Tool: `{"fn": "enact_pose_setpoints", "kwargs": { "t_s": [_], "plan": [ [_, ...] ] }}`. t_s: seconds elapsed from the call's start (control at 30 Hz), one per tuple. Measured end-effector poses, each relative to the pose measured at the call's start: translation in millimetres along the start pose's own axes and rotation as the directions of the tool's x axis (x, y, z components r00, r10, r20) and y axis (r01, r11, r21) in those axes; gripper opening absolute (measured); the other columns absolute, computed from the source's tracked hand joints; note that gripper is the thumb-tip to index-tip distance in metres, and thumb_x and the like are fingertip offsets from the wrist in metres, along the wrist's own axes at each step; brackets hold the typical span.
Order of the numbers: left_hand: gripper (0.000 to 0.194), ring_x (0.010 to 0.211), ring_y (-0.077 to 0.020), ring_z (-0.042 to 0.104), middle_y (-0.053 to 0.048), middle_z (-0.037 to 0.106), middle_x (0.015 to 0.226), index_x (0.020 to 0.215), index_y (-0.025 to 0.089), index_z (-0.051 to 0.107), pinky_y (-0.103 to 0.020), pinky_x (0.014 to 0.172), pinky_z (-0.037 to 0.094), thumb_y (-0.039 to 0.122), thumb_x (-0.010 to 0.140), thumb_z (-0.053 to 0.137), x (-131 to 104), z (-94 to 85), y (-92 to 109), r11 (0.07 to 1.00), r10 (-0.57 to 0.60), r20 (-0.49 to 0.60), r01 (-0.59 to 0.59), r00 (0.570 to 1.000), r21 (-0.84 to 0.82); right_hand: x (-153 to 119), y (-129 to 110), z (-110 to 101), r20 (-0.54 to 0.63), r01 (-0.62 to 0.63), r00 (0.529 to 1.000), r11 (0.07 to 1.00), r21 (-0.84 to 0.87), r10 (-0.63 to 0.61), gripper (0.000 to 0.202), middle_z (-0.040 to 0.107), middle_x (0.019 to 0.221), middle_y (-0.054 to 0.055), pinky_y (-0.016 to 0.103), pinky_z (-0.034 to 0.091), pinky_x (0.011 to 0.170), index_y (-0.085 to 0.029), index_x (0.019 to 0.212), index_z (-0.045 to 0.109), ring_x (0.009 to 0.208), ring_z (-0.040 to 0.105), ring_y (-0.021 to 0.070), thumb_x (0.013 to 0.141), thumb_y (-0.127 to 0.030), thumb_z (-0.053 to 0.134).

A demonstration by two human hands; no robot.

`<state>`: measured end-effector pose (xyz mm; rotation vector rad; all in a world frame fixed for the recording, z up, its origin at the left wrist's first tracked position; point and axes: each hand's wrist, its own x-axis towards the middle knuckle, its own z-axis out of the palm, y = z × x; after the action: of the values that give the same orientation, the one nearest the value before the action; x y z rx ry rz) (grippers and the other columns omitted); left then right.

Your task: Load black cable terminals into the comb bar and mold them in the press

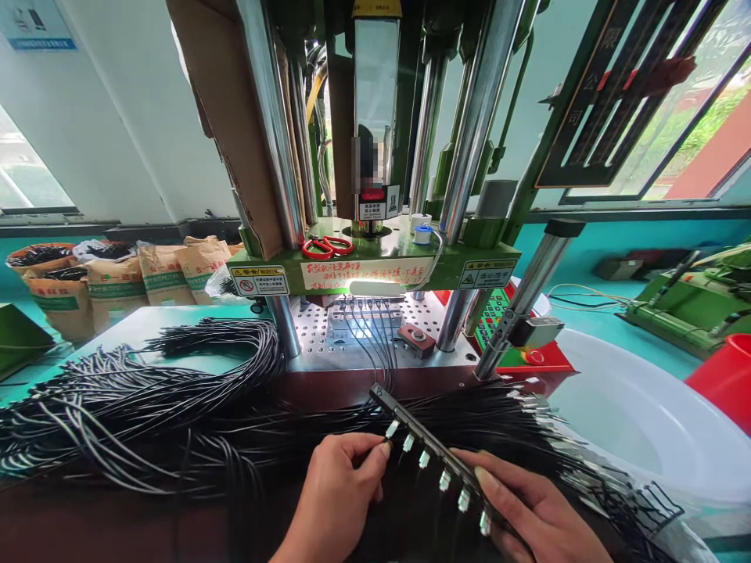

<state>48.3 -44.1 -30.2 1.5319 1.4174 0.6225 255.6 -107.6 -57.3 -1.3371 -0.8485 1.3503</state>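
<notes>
My right hand (pixel 533 504) grips the lower right end of a dark bar (pixel 431 442), which slants up to the left. Several silvery connectors (pixel 423 458) stick out along the bar's lower side. At its upper left end, my left hand (pixel 346 485) pinches just below the connector (pixel 392 428) there; what lies between thumb and finger is too small to make out. Behind the bar, several thin black cables (pixel 384 352) run out of a brightly lit metal mould (pixel 364 319) on the press's perforated plate (pixel 310 336).
Black cable bundles (pixel 223 367) lie at the left and behind my hands, with silvery ends (pixel 545 426) at the right. Red-handled scissors (pixel 327 248) rest on the green press. A metal post (pixel 516 305), a red control box (pixel 551 358) and a white tub (pixel 639 414) are at the right.
</notes>
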Motion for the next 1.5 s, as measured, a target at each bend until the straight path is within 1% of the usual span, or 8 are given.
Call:
{"fn": "enact_pose_setpoints", "kwargs": {
  "t_s": [0.43,0.57,0.7,1.0,1.17,1.33,1.43,1.5],
  "plan": [
    [0.036,0.049,-0.0094,0.032,0.005,0.038,0.050,0.062,0.018,0.062,-0.023,0.047,0.021,0.038,0.086,0.044,-3.6,3.1,3.6,0.993,0.070,-0.035,-0.067,0.997,0.094,-0.9,2.4,3.8,-0.059,-0.039,0.998,0.999,-0.009,0.039,0.043,0.066,0.085,0.004,0.018,0.040,0.039,-0.028,0.100,0.075,0.049,0.050,0.0076,0.067,-0.055,0.074],
    [0.035,0.054,-0.0111,0.043,0.003,0.051,0.055,0.065,0.020,0.064,-0.023,0.053,0.027,0.037,0.087,0.044,-0.8,3.3,8.3,0.976,0.142,-0.064,-0.129,0.988,0.175,-1.7,1.3,4.9,-0.052,-0.037,0.998,0.999,-0.002,0.037,0.046,0.066,0.078,0.004,0.018,0.045,0.043,-0.027,0.102,0.074,0.055,0.057,0.0117,0.065,-0.055,0.075],
    [0.029,0.066,-0.0151,0.056,0.000,0.066,0.070,0.075,0.022,0.067,-0.024,0.062,0.033,0.037,0.088,0.045,3.7,6.1,11.8,0.958,0.192,-0.076,-0.170,0.979,0.231,-4.7,-2.3,9.7,-0.125,-0.023,0.992,1.000,-0.009,0.022,0.045,0.069,0.097,0.007,0.020,0.049,0.046,-0.026,0.099,0.076,0.065,0.063,0.0164,0.064,-0.055,0.076],
    [0.034,0.064,-0.0161,0.056,-0.003,0.064,0.068,0.066,0.020,0.057,-0.026,0.061,0.031,0.031,0.093,0.038,8.8,11.5,13.6,0.867,0.233,-0.056,-0.182,0.971,0.464,-3.5,-0.2,6.4,-0.078,-0.031,0.997,0.990,-0.136,0.020,0.052,0.065,0.116,0.010,0.027,0.056,0.070,-0.025,0.104,0.074,0.099,0.064,0.0285,0.067,-0.061,0.069],
    [0.032,0.064,-0.0165,0.056,-0.002,0.065,0.068,0.069,0.020,0.059,-0.027,0.061,0.032,0.031,0.092,0.040,8.4,10.0,15.7,0.857,0.272,-0.058,-0.214,0.961,0.470,-0.3,-3.6,4.2,-0.041,-0.023,0.999,0.987,-0.158,0.016,0.052,0.067,0.108,0.007,0.022,0.054,0.062,-0.025,0.105,0.073,0.089,0.065,0.0234,0.069,-0.062,0.067],
    [0.026,0.073,-0.0184,0.059,0.000,0.066,0.071,0.074,0.022,0.067,-0.027,0.069,0.036,0.043,0.084,0.056,25.9,-23.2,37.5,0.936,0.298,-0.071,-0.277,0.952,0.218,11.0,-16.7,-19.8,0.115,-0.041,0.992,0.997,-0.063,0.048,0.055,0.056,0.059,-0.001,0.018,0.041,0.044,-0.018,0.112,0.068,0.046,0.045,0.0084,0.068,-0.052,0.075],
    [0.022,0.081,-0.0177,0.058,0.001,0.065,0.077,0.085,0.020,0.066,-0.026,0.075,0.038,0.035,0.072,0.072,61.7,-44.8,43.6,0.959,0.068,-0.140,-0.104,0.988,-0.263,21.6,-31.0,-38.4,0.003,-0.089,0.996,0.984,-0.152,0.090,0.057,0.033,0.045,-0.010,0.017,0.016,0.034,-0.016,0.114,0.064,0.038,0.022,0.0053,0.073,-0.054,0.070],
    [0.029,0.079,-0.0171,0.059,0.001,0.064,0.076,0.091,0.015,0.063,-0.027,0.075,0.041,0.029,0.068,0.076,92.3,-49.6,41.4,0.900,-0.047,-0.080,0.008,0.996,-0.436,30.1,-42.1,-47.4,-0.033,-0.013,0.999,0.958,-0.285,0.004,0.049,0.040,0.047,-0.007,0.019,0.023,0.037,-0.016,0.104,0.068,0.042,0.032,0.0082,0.075,-0.055,0.067]
  ]
}}
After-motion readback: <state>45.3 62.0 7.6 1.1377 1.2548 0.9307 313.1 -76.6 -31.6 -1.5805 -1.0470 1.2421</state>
